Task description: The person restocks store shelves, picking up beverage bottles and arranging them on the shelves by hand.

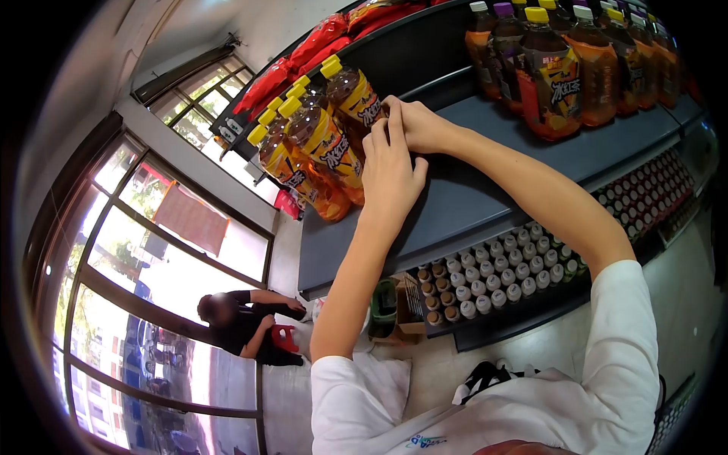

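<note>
Bottles of iced tea with yellow caps stand grouped at the left end of a grey shelf (447, 182). Both my hands are at the right side of this group, close together and partly overlapping. My left hand (392, 171) lies against the front bottles (330, 148), fingers stretched upward and thumb apart. Just above it, my right hand (417, 125) has its fingers along the side of the rear bottle (354, 97), bent slightly downward. Neither hand is visibly wrapped round a bottle. Some fingertips are hidden where the hands overlap.
More tea bottles (550, 76) stand at the shelf's right end. Red bags (318, 42) lie behind. Below are rows of small white-capped bottles (500, 269) and red-topped containers (644, 193). A seated person (243, 322) is by the windows, near a cardboard box (402, 331).
</note>
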### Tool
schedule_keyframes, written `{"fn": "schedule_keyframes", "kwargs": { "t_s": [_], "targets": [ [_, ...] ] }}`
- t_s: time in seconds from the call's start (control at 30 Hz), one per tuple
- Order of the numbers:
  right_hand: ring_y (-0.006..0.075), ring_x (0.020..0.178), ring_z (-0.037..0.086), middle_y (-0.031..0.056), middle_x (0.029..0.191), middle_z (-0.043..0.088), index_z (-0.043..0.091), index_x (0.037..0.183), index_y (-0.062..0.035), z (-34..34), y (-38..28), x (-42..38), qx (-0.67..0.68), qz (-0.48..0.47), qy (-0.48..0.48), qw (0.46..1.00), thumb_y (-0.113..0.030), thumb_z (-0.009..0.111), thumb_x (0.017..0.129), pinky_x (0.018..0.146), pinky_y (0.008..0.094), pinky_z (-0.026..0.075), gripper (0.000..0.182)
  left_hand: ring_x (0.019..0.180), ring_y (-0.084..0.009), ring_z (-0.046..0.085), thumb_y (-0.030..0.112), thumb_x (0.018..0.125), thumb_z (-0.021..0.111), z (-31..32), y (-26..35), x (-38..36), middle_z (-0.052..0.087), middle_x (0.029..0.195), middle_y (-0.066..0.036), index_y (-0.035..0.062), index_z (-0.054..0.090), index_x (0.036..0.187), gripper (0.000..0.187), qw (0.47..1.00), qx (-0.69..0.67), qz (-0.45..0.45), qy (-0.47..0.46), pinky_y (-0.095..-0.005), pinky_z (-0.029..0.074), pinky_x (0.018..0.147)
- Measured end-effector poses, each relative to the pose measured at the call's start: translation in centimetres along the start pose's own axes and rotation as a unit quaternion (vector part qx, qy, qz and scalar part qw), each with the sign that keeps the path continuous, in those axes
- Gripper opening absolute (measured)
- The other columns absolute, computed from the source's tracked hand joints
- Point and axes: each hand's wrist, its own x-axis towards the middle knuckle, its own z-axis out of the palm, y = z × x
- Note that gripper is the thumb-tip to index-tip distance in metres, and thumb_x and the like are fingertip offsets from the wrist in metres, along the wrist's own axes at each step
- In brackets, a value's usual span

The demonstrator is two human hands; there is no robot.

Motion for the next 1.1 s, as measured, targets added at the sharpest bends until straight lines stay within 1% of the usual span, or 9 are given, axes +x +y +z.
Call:
{"fn": "schedule_keyframes", "kwargs": {
  "t_s": [0.07,0.2,0.3,0.4,0.5,0.57,0.73,0.87,1.1],
  "targets": [
    [0.0359,0.090,0.074,0.0237,0.094,0.072,0.052,0.116,0.0067,0.4,0.2,0.2,0.016,-0.034,0.074,0.997,-0.021,0.083,0.078,0.076,0.0391,0.058,0.057,0.123,-0.0436,0.049,0.007,0.081,0.070,0.0,0.1,0.1,0.046,0.140,-0.021,0.0102,0.023,0.161,0.093,1.000,-0.002,-0.020,-0.008,-0.0506,0.048,0.103],
    [0.0363,0.091,0.073,0.0232,0.095,0.071,0.051,0.111,0.0072,-0.4,0.0,0.0,0.000,-0.029,0.051,0.998,-0.024,0.085,0.076,0.076,0.0393,0.057,0.058,0.123,-0.0435,0.051,0.007,0.083,0.065,-0.5,0.3,0.3,0.047,0.140,-0.022,0.0059,0.021,0.160,0.089,0.999,-0.009,-0.036,-0.018,-0.0502,0.049,0.103],
    [0.0288,0.087,0.071,0.0203,0.108,0.069,0.051,0.120,0.0031,-1.0,0.3,-0.5,-0.026,-0.048,-0.011,0.998,-0.023,0.083,0.081,0.075,0.0367,0.056,0.056,0.124,-0.0432,0.052,0.007,0.085,0.062,-0.6,0.6,0.4,0.048,0.140,-0.023,0.0023,0.022,0.159,0.085,0.997,-0.005,-0.065,-0.038,-0.0500,0.049,0.102],
    [0.0368,0.095,0.071,0.0241,0.101,0.069,0.049,0.110,0.0061,-0.9,0.6,-0.4,0.002,-0.038,0.007,0.999,-0.022,0.086,0.073,0.080,0.0402,0.056,0.060,0.125,-0.0449,0.051,0.008,0.085,0.061,-0.4,0.2,0.3,0.047,0.141,-0.023,0.0018,0.025,0.158,0.081,0.998,-0.013,-0.052,-0.022,-0.0506,0.048,0.103],
    [0.0283,0.088,0.069,0.0187,0.103,0.068,0.051,0.117,0.0030,0.0,1.1,-0.3,-0.022,-0.065,0.055,0.996,-0.020,0.083,0.079,0.075,0.0355,0.056,0.055,0.122,-0.0423,0.051,0.005,0.083,0.063,-0.1,-0.1,0.3,0.044,0.142,-0.019,-0.0009,0.027,0.155,0.081,0.999,0.032,-0.033,-0.017,-0.0507,0.055,0.094],
    [0.0299,0.089,0.069,0.0189,0.102,0.068,0.051,0.116,0.0027,0.1,1.3,-0.3,-0.028,-0.064,0.056,0.996,-0.020,0.082,0.079,0.075,0.0366,0.056,0.054,0.124,-0.0486,0.050,0.008,0.086,0.060,-0.2,0.1,0.2,0.044,0.143,-0.025,0.0014,0.031,0.154,0.074,0.999,0.010,-0.041,-0.013,-0.0520,0.046,0.105],
    [0.0382,0.095,0.069,0.0186,0.096,0.069,0.053,0.112,-0.0007,-0.3,0.3,-0.6,-0.062,-0.014,0.063,0.996,-0.023,0.081,0.078,0.079,0.0449,0.055,0.049,0.121,-0.0491,0.051,0.009,0.086,0.061,-0.3,0.1,0.4,0.045,0.140,-0.025,0.0010,0.036,0.151,0.070,0.999,0.015,-0.032,-0.014,-0.0535,0.045,0.104],
    [0.0390,0.092,0.070,0.0184,0.093,0.070,0.056,0.102,-0.0001,-0.8,0.1,-0.7,-0.125,-0.001,0.038,0.991,-0.024,0.081,0.075,0.076,0.0454,0.055,0.044,0.116,-0.0511,0.054,0.011,0.086,0.065,-0.2,-0.5,0.5,0.046,0.137,-0.029,0.0005,0.039,0.148,0.068,0.999,0.038,-0.004,-0.013,-0.0536,0.045,0.103],
    [0.0348,0.088,0.073,0.0188,0.094,0.073,0.061,0.106,0.0031,-1.5,0.0,0.2,-0.132,0.008,-0.026,0.991,-0.026,0.081,0.077,0.075,0.0405,0.057,0.045,0.120,-0.0472,0.056,0.014,0.090,0.062,-0.4,-0.4,0.6,0.044,0.139,-0.026,0.0030,0.040,0.150,0.065,0.998,0.055,-0.001,-0.019,-0.0492,0.048,0.103]
  ]
}}
